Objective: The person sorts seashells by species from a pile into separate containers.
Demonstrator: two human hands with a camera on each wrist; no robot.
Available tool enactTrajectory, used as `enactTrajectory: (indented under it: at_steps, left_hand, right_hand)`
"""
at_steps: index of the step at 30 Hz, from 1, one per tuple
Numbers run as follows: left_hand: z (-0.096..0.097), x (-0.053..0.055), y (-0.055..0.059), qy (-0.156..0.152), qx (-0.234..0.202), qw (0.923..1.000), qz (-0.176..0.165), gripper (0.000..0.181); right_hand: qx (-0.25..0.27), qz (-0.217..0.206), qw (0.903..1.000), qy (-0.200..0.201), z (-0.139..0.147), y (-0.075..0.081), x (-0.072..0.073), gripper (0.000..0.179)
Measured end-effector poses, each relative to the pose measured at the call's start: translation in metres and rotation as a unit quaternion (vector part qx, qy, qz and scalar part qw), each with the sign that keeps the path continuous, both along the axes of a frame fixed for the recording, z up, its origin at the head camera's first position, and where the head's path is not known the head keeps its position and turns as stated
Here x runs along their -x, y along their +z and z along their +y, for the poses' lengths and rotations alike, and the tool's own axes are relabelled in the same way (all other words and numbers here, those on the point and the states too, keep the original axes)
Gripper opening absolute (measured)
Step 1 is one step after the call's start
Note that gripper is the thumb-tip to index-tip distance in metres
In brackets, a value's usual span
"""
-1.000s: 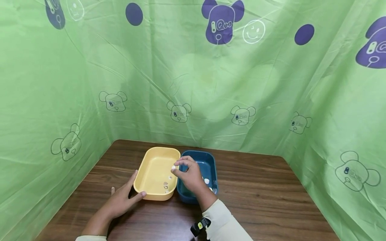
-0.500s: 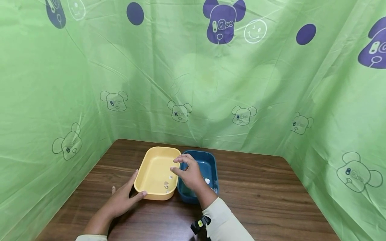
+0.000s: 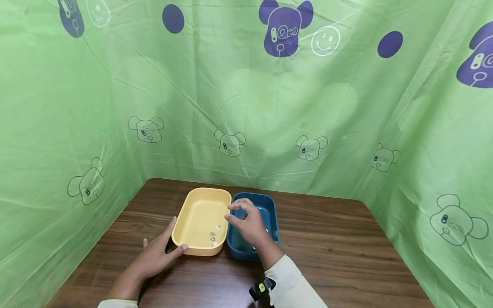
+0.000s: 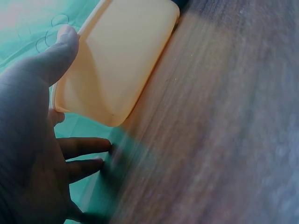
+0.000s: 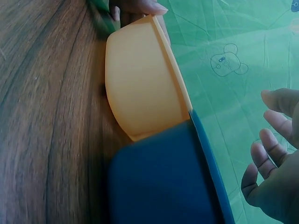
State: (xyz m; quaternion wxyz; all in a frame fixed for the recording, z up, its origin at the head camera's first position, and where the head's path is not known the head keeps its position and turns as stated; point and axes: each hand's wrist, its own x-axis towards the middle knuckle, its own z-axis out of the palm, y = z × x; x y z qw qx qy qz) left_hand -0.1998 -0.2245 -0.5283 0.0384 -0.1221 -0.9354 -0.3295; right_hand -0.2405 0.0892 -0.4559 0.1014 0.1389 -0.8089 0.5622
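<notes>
A yellow tray (image 3: 200, 214) stands on the table, with several small pale pieces (image 3: 212, 235), like pebbles or shells, near its right side. My left hand (image 3: 155, 254) touches its near-left corner, the thumb at the near rim and the index finger along the left wall. In the left wrist view the other fingers (image 4: 84, 147) stretch out loosely. Against the yellow tray's right side sits a blue tray (image 3: 271, 209). Over the blue tray hovers my right hand (image 3: 250, 222), thumb and fingers apart with nothing between them. It hides most of the white pieces (image 3: 267, 230) inside.
Brown wood-grain table (image 3: 327, 248) extends to the right and in front of both trays. A green printed cloth (image 3: 269, 107) hangs behind and along both sides. A black band with a small device (image 3: 262, 288) is at my right sleeve.
A second ago my right hand pinched a small white piece over the yellow tray. It has let go and shifted right over the blue tray. My left hand stays put.
</notes>
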Motion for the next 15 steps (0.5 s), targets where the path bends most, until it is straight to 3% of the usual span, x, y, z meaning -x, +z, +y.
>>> enactTrajectory:
  at_steps: [9,15]
  left_hand:
    - [0.0,0.003,0.001,0.004,0.006,1.0,-0.001,0.113]
    - [0.0,0.003,0.007,0.015,0.028,0.9993,0.018,0.108]
  right_hand:
    - [0.0,0.022,0.9992,-0.035,0.015,-0.004,0.001,0.015]
    - [0.002,0.038,0.9978,-0.055,0.033,-0.007,0.0,0.015]
